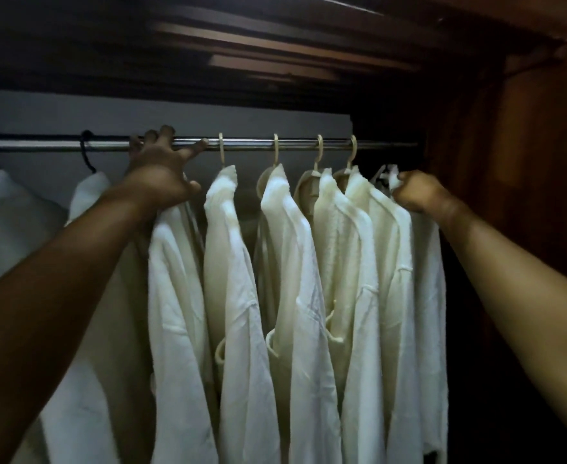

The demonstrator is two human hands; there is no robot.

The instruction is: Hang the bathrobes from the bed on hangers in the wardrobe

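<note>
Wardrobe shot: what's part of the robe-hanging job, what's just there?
Job: left hand, fingers over the rail; right hand gripping the rightmost bathrobe; bathrobe below the left hand; cream hangers.
Just there: wardrobe side panel; wooden slats overhead; grey back wall.

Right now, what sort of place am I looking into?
Probably inside a wardrobe: white bathrobes hang on hangers from a metal rail, with dark wood above and to the right.
</note>
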